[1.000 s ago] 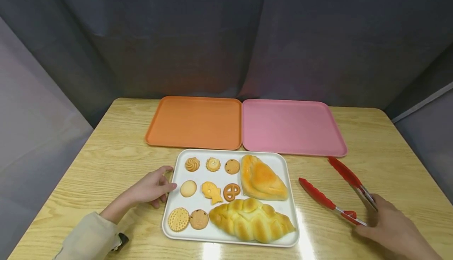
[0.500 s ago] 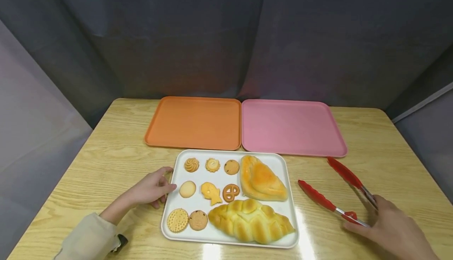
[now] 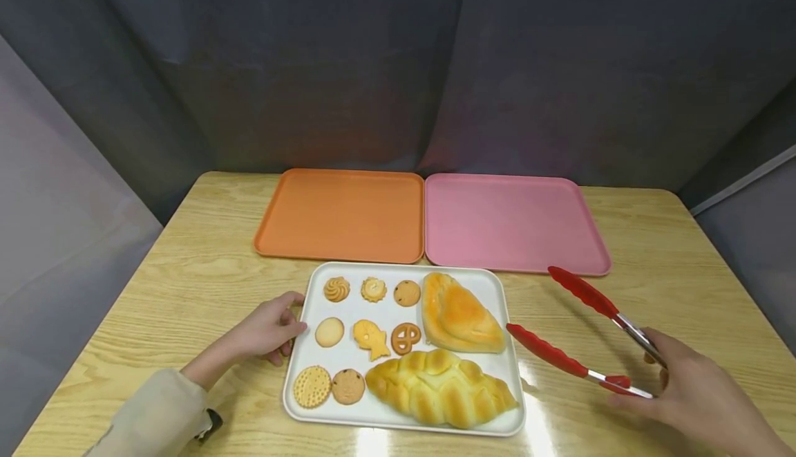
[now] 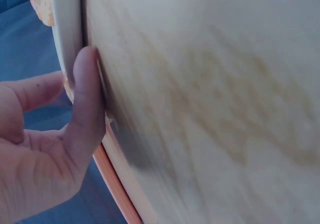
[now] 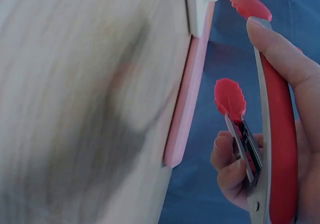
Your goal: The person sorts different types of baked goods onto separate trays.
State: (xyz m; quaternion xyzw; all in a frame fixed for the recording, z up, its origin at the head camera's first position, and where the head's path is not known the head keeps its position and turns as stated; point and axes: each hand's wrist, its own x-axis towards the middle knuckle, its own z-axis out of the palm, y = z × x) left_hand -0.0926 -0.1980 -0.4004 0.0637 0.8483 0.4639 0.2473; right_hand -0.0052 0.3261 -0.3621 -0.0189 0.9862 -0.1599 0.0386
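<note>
in curled right hand (image 3: 696, 391), tongs (image 3: 553, 353)

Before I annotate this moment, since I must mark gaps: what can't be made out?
Head view: the rear end of the tongs, hidden by the right hand; right wrist view: cut off by the bottom edge.
Head view: most of the dark object, hidden by the sleeve.
Left wrist view: which baked piece the top edge cuts off; the blurred tabletop's fine grain.
</note>
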